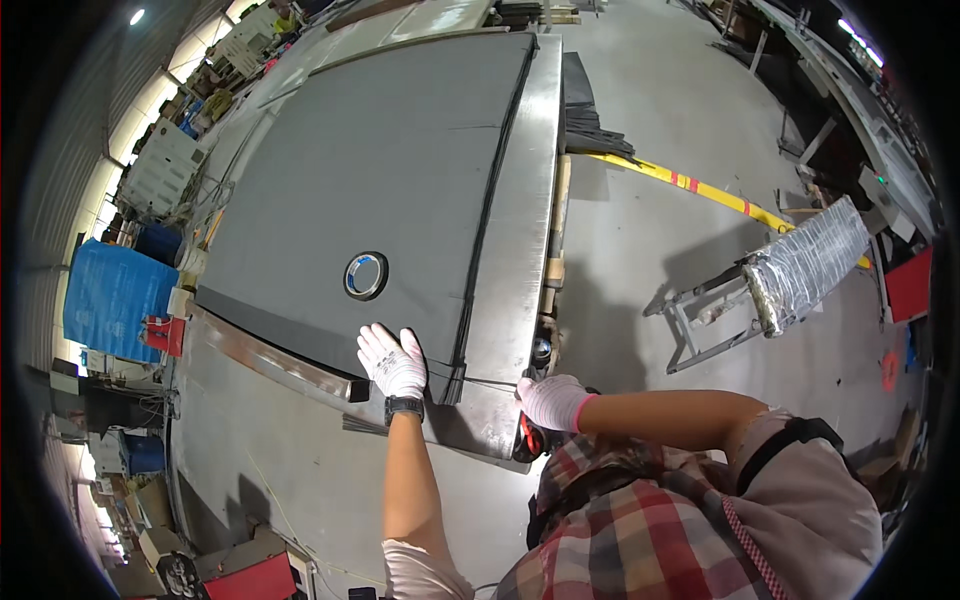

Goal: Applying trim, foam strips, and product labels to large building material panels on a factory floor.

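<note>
My left hand [393, 364], in a white glove, lies flat with its fingers stretched out on a large dark grey sheet [370, 160], close to its near right corner. My right hand [554, 402], also gloved, is closed at the near right edge of the metal table top [512, 250]. A thin black strip [490, 381] runs from the sheet's edge into its fingers. Just beyond my left hand a roll of tape [366, 275] rests on the sheet. Something red and black [528, 438] shows below my right hand, partly hidden.
A flat metal bar [275, 355] lies along the sheet's near left edge. On the right stands a stool with a foil-wrapped seat [808, 262], beside a yellow bar [700, 188]. Dark strips [598, 130] hang off the table's far right side. A blue-covered object [120, 298] stands left.
</note>
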Demonstrator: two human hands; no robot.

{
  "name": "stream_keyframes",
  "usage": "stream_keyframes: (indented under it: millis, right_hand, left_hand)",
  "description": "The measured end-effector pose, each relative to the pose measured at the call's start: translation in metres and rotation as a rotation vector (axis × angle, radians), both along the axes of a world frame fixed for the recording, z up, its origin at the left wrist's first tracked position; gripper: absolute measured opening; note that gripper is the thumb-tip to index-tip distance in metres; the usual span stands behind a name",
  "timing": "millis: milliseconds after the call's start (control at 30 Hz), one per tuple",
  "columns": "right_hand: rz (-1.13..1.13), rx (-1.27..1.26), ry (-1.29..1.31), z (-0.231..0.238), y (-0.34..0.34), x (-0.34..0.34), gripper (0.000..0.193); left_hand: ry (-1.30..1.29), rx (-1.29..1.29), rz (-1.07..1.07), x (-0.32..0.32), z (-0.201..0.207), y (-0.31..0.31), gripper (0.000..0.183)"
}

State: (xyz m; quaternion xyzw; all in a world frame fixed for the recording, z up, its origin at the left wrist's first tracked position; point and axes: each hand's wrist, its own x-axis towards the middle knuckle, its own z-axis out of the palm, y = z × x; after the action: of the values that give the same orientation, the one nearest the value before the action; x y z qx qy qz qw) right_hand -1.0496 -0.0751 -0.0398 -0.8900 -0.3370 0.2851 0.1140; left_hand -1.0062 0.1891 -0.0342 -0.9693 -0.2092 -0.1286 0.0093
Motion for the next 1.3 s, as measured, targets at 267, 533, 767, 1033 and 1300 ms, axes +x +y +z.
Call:
stream_keyframes:
  millis: [267, 533, 767, 1033, 1300]
  right_hand:
    - [0.089, 0.070, -0.251, 0.009, 0.002, -0.004, 0.032]
    - [-0.181, 0.124, -0.092, 0.019, 0.035, 0.002, 0.033]
    - [-0.671, 0.194, 0.102, 0.018, -0.127, -0.071, 0.038]
    - [-0.521, 0.894, 0.344, 0.025, -0.036, -0.105, 0.030]
    - [-0.072, 0.643, -0.225, -0.046, -0.017, -0.112, 0.026]
  left_hand:
    - [-0.010, 0.004, -0.006, 0.002, 0.002, -0.001, 0.063]
    - [-0.067, -0.076, -0.033, 0.004, 0.000, 0.005, 0.061]
    - [-0.778, -0.773, 0.409, -0.051, -0.045, 0.055, 0.076]
    - [-0.297, -0.376, 0.501, -0.082, -0.040, 0.103, 0.053]
    - [-0.016, -0.676, 0.176, -0.150, 0.005, -0.083, 0.078]
